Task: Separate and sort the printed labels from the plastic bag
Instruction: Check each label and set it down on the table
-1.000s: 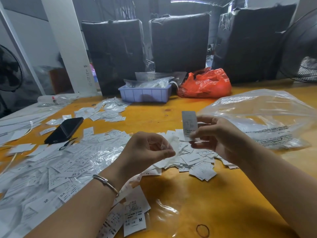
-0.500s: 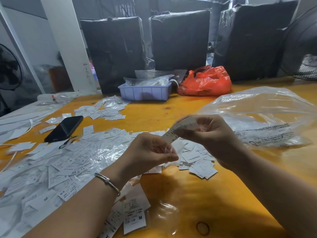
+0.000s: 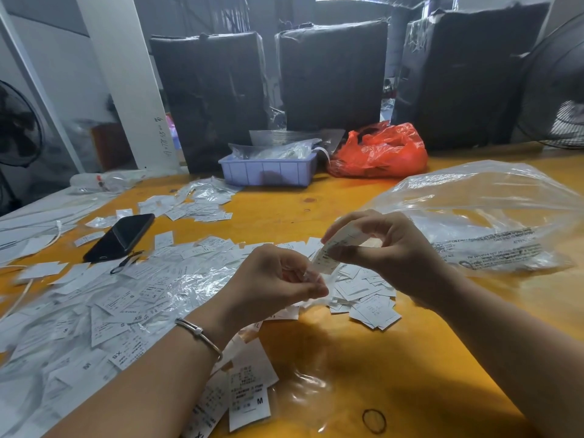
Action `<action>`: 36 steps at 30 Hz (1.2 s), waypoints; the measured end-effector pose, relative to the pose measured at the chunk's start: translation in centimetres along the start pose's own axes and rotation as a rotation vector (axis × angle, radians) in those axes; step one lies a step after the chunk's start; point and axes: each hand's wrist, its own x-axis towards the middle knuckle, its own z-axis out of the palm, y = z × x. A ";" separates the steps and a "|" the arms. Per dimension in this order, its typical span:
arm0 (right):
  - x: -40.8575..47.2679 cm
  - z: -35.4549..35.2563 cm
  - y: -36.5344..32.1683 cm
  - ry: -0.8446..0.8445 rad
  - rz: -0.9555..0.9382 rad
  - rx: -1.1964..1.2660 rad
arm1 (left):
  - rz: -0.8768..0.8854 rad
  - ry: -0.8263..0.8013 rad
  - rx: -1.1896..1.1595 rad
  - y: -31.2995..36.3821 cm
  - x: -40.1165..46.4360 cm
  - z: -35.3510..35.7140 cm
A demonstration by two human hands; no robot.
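Above the yellow tabletop (image 3: 395, 358), the right hand (image 3: 388, 254) pinches a small white printed paper label (image 3: 331, 254) while the left hand (image 3: 275, 282) pinches its thin clear plastic sleeve (image 3: 311, 276)

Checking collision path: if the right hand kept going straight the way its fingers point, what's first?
The right hand, pinching a printed label, points leftward toward the left hand. It would likely meet those fingertips first; depth is unclear.

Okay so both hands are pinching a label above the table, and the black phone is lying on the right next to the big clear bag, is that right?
Not quite. The head view shows the black phone on the left, among the scattered labels, far from the big clear bag. The rest holds: left hand and right hand pinch a label above the table.
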 end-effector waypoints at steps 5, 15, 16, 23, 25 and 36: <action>0.0 -0.2 0.1 -0.084 0.011 -0.113 | 0.003 -0.022 0.022 0.1 0.1 -0.1; 0.1 0.1 0.5 0.049 -0.070 -0.194 | -0.012 0.000 -0.010 0.0 0.1 -0.1; 0.2 0.0 0.5 0.086 -0.086 -0.194 | -0.024 0.005 -0.022 0.0 0.1 -0.1; 0.0 0.2 0.6 0.151 -0.173 -0.196 | -0.115 -0.005 -0.165 0.1 0.2 -0.3; 0.0 0.4 0.7 0.148 -0.172 -0.190 | -0.134 -0.015 -0.178 0.1 0.2 -0.4; -0.4 1.2 0.6 0.189 -0.141 -0.220 | -0.150 -0.016 -0.184 0.3 0.2 -0.4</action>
